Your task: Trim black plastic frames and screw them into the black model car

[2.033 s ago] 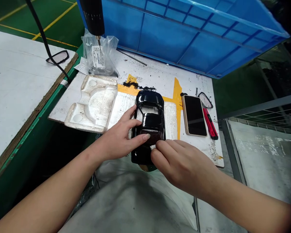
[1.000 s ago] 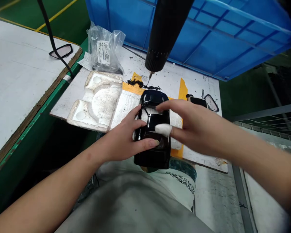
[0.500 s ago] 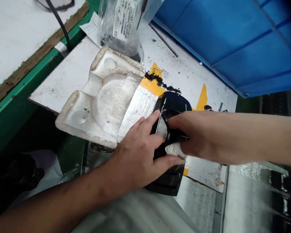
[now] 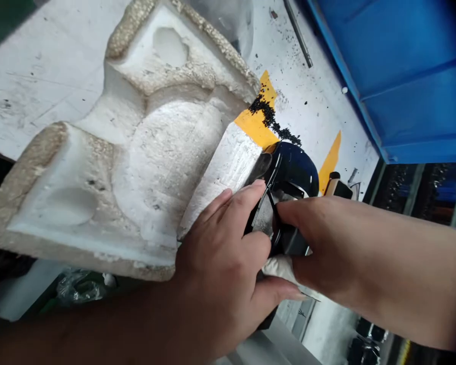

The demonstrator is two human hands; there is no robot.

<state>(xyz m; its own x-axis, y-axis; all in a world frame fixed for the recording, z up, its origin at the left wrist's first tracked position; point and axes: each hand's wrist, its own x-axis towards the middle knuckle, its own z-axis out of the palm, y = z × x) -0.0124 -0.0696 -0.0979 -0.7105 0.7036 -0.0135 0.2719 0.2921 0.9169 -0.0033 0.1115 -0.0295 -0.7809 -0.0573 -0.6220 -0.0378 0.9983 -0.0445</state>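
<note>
A glossy black plastic housing [image 4: 296, 165] lies against the edge of a worn white foam block [image 4: 167, 157]. My left hand [image 4: 228, 258] grips its near side, with the fingertips pressed along the rim and the thumb stretched towards the right hand. Reaching in from the right, my right hand [image 4: 311, 228] has its fingers bent down into the housing's hollow, where the fingertips are hidden. A white wrapping or cloth [image 4: 279, 268] shows at its lower digit, above my left thumb. What the right fingers pinch, if anything, cannot be seen.
Small black bits [image 4: 269, 116] are strewn over yellow tape [image 4: 253, 126] on the white board. Behind them lie a thin metal rod [image 4: 298, 33] and a large blue crate [image 4: 414, 71]. A small black-and-tan object [image 4: 338, 187] sits beyond my right wrist.
The view has moved closer and tilted, so the foam block looks larger and the plastic bag is mostly out of frame. Both hands stay on the black housing in nearly the same hold.
</note>
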